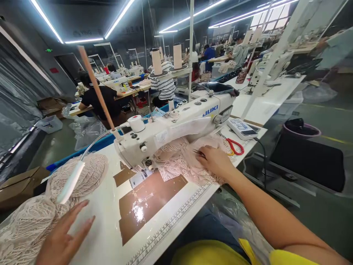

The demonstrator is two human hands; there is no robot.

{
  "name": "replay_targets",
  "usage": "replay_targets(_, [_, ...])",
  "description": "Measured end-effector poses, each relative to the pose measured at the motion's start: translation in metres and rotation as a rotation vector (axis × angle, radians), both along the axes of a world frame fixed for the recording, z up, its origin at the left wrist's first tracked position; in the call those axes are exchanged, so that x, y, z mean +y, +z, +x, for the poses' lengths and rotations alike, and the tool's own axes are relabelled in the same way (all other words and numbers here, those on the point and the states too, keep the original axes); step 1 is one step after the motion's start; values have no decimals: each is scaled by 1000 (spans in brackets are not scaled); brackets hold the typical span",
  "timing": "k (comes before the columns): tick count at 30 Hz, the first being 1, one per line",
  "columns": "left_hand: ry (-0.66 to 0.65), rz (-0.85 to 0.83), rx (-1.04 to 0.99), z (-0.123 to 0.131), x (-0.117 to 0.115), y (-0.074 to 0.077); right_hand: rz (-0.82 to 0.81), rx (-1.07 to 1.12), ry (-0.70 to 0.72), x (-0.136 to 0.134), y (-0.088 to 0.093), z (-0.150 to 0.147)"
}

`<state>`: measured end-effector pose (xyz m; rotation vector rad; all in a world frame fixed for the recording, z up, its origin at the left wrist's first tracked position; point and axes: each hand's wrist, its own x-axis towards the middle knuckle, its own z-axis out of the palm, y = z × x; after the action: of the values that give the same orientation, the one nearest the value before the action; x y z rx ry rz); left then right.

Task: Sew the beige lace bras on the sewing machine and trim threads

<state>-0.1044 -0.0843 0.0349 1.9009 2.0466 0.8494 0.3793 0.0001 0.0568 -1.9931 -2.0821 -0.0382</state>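
Note:
My left hand (pixel 64 233) is open at the lower left, thumb and fingers apart, beside piles of pale pink lace pieces (pixel 82 173). It appears to hold nothing. My right hand (pixel 213 161) is closed around a small dark pointed metal tool (pixel 199 153); the fingers hide most of it. That hand rests on a bunched pale pink lace and mesh fabric (pixel 176 162), lying under the arm of a white sewing machine (pixel 176 125). The needle area is largely hidden.
Red-handled scissors (pixel 235 146) lie right of the fabric, near a control box (pixel 242 129). A lamp (pixel 71 182) on a bent neck overhangs the lace piles. A printed ruler (pixel 176 222) runs along the table's front edge. Other people sit at machines behind.

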Motion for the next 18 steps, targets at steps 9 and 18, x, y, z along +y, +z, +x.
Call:
replay_targets(9, [-461,-271,-371,165,13,24,319,240,193,-22,3,17])
replay_targets(18, [-560,-502,-1124,287,47,7,161,402,677,-58,-15,-28])
